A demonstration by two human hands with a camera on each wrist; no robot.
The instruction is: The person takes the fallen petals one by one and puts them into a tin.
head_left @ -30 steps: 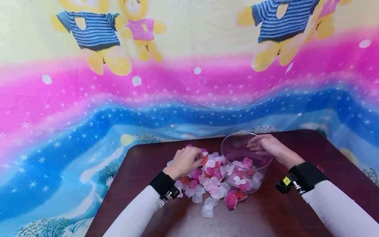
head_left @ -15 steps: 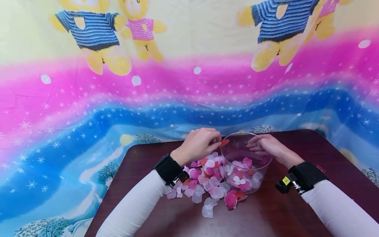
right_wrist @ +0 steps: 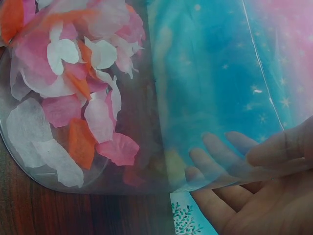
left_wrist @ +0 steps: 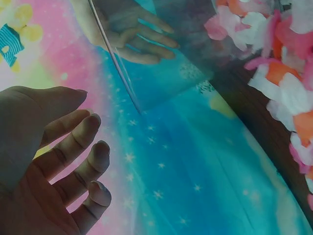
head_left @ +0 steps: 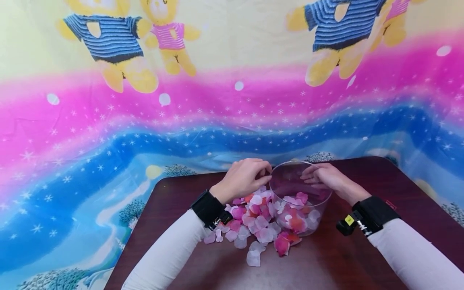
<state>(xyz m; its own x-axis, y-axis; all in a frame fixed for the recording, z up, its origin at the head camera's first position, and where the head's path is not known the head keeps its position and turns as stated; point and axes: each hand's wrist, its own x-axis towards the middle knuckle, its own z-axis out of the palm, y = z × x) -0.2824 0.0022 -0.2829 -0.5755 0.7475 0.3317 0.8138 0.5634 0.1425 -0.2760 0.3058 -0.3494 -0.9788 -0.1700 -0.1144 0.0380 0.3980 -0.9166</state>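
Note:
A clear plastic tub (head_left: 301, 201), partly filled with artificial petals (right_wrist: 73, 142), stands upright on the table. My left hand (head_left: 246, 177) is beside the tub's left rim, nothing between its fingers. In the left wrist view this hand (left_wrist: 63, 147) has its fingers loosely bent and apart from the thumb. My right hand (head_left: 331, 181) holds the tub's wall at the right side, near the rim. Through the clear plastic in the right wrist view, the fingers (right_wrist: 215, 156) of that hand show. An orange-red petal (head_left: 297, 224) lies on top of those inside.
A loose heap of pink, white and red petals (head_left: 259, 221) lies against the tub's left side, with a few strays in front. The dark wooden table (head_left: 217, 270) has a rounded far edge close behind the tub. A printed cloth (head_left: 217, 100) hangs behind it.
My left hand went from the heap up to the tub's rim with an orange-red petal, then let it go. That petal dropped into the tub. The right hand keeps its place.

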